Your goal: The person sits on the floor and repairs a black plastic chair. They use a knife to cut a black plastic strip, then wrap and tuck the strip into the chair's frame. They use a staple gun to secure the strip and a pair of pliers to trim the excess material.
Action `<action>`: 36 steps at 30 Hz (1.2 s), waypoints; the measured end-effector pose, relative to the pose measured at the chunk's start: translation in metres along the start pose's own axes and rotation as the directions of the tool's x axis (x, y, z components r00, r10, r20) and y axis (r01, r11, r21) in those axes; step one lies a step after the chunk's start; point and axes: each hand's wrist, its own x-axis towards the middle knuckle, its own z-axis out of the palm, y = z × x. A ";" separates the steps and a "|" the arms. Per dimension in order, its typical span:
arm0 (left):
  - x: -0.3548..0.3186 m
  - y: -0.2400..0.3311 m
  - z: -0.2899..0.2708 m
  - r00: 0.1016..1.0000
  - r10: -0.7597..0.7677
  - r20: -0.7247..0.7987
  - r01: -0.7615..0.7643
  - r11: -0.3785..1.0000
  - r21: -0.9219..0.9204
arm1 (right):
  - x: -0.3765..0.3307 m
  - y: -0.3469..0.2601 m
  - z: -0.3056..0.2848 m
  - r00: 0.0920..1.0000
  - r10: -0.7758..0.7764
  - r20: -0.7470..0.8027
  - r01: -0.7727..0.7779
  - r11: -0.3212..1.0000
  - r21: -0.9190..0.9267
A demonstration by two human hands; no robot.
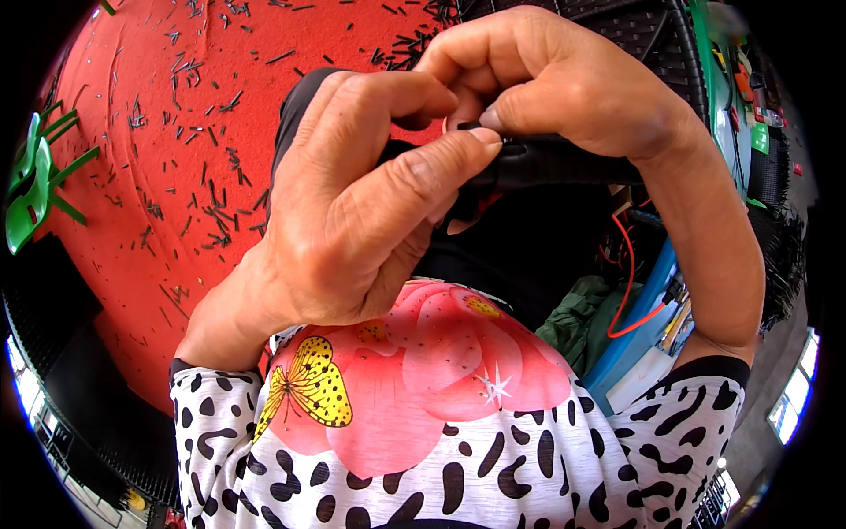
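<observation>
My left hand (348,198) is raised in front of my chest, its thumb laid forward and its fingers curled. Just beyond, my right hand (564,84) bends in from the right, thumb and fingers pinched together. The fingertips of both hands meet over a small dark spot; whatever they pinch there is mostly hidden. Under the right hand runs a dark, slightly shiny bar-like form (564,165), and I cannot make out whether it is a wrapped frame or cloth. Black woven wicker (639,35) stands beyond the right hand.
Short black strip offcuts (216,212) litter the red floor (132,53). A green plastic chair (31,198) stands far left. To my right are a blue-edged stand (608,375), an orange-red cord (628,264), dark green cloth (586,309) and a green-edged table (705,53) with small items.
</observation>
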 end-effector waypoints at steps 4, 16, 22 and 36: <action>0.003 -0.006 0.001 0.998 0.068 -0.004 -0.068 0.997 -0.040 | 0.000 0.006 0.014 0.984 -0.079 -0.157 0.082 0.997 0.011; 0.000 -0.005 0.001 0.999 0.042 -0.027 -0.046 0.988 -0.149 | -0.038 0.011 0.048 0.594 -0.804 -0.039 0.248 0.230 -0.941; -0.002 -0.005 0.004 0.994 0.013 -0.107 -0.031 0.985 -0.168 | -0.030 0.026 0.063 0.516 -0.852 -0.089 0.096 0.161 -0.982; -0.007 -0.005 0.008 0.986 -0.077 -0.150 0.035 0.964 -0.262 | -0.021 0.031 0.061 0.267 -0.950 0.164 0.191 -0.115 -0.975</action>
